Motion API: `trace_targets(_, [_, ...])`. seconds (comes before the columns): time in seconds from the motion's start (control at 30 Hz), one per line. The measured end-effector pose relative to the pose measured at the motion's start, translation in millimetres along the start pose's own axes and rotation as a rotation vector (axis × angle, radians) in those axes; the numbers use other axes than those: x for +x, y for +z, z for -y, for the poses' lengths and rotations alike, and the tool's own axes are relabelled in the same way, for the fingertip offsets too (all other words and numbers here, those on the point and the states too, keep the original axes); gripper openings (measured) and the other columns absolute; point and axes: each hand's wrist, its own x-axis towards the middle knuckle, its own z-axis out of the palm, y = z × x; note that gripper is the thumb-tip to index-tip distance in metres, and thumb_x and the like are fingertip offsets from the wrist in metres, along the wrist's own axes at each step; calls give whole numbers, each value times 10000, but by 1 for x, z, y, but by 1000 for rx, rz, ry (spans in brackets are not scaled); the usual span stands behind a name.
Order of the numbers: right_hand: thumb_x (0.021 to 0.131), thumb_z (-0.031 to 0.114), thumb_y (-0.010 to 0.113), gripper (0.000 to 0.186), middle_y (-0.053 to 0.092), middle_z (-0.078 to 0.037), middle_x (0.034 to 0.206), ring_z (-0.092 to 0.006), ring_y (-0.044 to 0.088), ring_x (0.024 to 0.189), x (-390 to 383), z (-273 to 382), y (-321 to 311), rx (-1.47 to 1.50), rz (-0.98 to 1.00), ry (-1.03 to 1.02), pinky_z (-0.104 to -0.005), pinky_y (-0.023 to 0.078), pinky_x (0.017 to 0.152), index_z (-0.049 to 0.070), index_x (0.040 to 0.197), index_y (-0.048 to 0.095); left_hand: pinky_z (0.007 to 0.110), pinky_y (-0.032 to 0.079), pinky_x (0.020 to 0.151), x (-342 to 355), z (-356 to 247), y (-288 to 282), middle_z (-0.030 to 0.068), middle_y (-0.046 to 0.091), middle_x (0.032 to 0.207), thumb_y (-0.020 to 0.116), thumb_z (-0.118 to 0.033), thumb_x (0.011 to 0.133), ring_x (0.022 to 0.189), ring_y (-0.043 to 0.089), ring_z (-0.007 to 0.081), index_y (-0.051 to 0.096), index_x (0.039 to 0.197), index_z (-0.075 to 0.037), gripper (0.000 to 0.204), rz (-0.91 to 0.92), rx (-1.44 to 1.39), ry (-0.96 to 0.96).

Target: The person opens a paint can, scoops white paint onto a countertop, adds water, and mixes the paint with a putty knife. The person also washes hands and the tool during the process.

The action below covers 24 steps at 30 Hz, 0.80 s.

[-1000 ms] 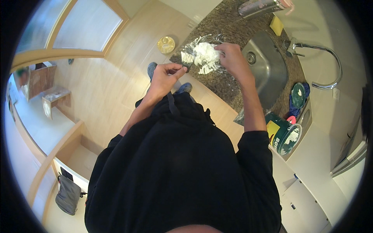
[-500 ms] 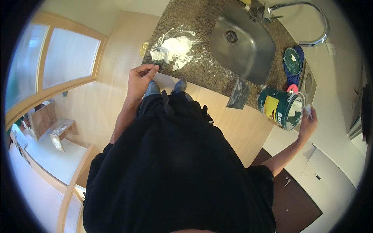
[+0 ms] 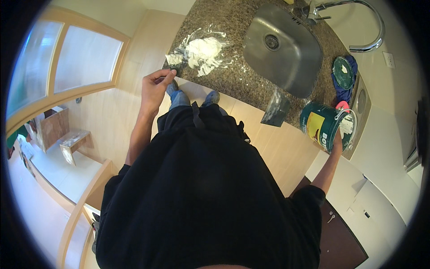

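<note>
My left hand [image 3: 156,87] pinches a small dark flat scraper [image 3: 174,60] at the counter's left edge, its blade smeared with white paste. Just right of the blade, a mound of white paste [image 3: 204,50] is spread over the speckled brown countertop [image 3: 224,18]. On the right my right hand [image 3: 338,141] reaches into the mouth of a dark green bucket [image 3: 319,123], whose white handle stands up and whose rim is coated with paste. The fingers of that hand are hidden inside the bucket. Another dark scraper sheet [image 3: 275,109] overhangs the front edge.
A steel sink [image 3: 286,56] with a curved faucet [image 3: 380,27] is set in the counter. The bucket's green lid [image 3: 343,72] lies on a blue cloth [image 3: 352,83] behind the bucket. A brown cabinet [image 3: 342,237] is at lower right, a wooden step stool [image 3: 75,139] at left.
My right hand has gone from beside the bucket's rim into its opening. My left hand has shifted slightly left, drawing the scraper away from the paste mound.
</note>
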Motion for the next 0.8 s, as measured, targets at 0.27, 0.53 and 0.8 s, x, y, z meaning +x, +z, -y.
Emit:
trace_targets(0.27, [920,203,524,417,606,-331,1214,-366,608,1173,-25,71,4,-1035,194,-306,-456,468,940,-37,1257,580,229,390,652,-2,-2,10,-23,619,758,773,-243,894,716,523,68,741,916,-16,231,12,-6,2])
trace_targets(0.53, [965,426,587,606,613,-176,1306,-279,627,1113,-20,44,29,-229,-85,-113,-386,504,920,21,1408,500,228,415,649,3,-3,16,-14,649,792,782,-214,886,724,532,59,744,956,11,239,74,-15,12])
trace_targets(0.8, [968,552,566,742,620,-112,1283,-220,657,1008,1,16,15,175,-27,6,-321,537,860,18,1465,427,231,407,673,-1,-3,17,-15,635,776,769,-232,900,728,531,73,746,941,-8,228,63,-22,7])
